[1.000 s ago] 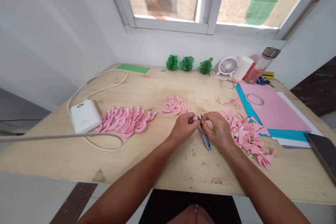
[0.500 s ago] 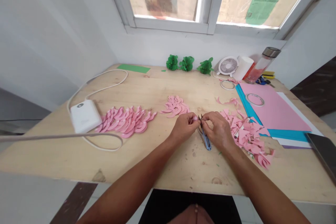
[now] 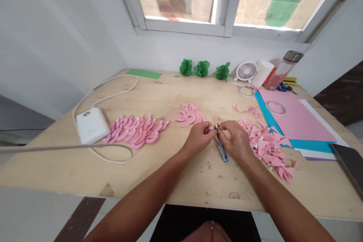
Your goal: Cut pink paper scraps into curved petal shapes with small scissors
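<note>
Near the middle of the wooden table, my left hand pinches a small pink paper piece at its fingertips. My right hand is closed close beside it, fingertips nearly touching the left ones; what it grips is too small to make out. Small blue-handled snips lie under the fingertips, their dark points showing between the hands. Just behind my left hand is a small pile of curved pink pieces. Pink paper scraps are heaped to the right of my right hand.
Overlapping pink pieces lie left, beside a white power bank with a cable. Three green paper balls, a fan and a bottle stand at the back. Coloured sheets and a dark device are right.
</note>
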A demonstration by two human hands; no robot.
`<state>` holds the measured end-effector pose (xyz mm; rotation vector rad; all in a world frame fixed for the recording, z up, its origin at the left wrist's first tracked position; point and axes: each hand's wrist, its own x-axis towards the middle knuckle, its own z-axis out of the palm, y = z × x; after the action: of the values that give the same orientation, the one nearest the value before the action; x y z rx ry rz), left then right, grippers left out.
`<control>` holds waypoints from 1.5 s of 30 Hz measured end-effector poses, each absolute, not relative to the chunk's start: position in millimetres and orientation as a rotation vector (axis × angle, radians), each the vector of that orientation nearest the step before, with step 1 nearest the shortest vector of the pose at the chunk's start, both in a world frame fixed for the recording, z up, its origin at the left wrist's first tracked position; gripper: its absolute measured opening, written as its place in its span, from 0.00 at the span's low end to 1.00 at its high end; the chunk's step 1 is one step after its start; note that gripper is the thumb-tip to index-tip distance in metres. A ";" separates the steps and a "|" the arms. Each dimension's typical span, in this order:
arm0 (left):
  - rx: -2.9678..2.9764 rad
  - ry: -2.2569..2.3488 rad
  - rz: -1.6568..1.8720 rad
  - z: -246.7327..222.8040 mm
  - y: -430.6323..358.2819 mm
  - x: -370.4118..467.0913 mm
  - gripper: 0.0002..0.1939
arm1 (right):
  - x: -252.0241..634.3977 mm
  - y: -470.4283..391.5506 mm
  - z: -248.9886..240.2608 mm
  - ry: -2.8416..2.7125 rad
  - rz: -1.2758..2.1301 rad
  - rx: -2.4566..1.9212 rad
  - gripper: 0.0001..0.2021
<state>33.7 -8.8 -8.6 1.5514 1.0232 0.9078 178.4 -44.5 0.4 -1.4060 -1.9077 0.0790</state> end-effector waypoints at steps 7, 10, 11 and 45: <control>1.532 1.031 0.880 -5.4 -10.3 34.4 0.10 | 177.9 -44.6 1.6 -1.906 0.096 -1.437 0.04; 1.535 1.034 0.880 -5.8 -10.2 34.5 0.10 | 177.6 -44.9 2.2 -1.902 0.104 -1.438 0.04; 1.539 1.034 0.881 -5.9 -10.1 34.4 0.10 | 177.4 -45.1 2.3 -1.898 0.104 -1.437 0.04; 1.493 1.006 0.876 -3.6 -11.0 35.2 0.11 | 179.5 -43.7 1.6 -1.846 0.250 -1.479 0.04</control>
<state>35.2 -11.0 -3.6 1.4928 1.0057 0.8756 179.5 -43.7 1.6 -1.4793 -1.8457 0.2499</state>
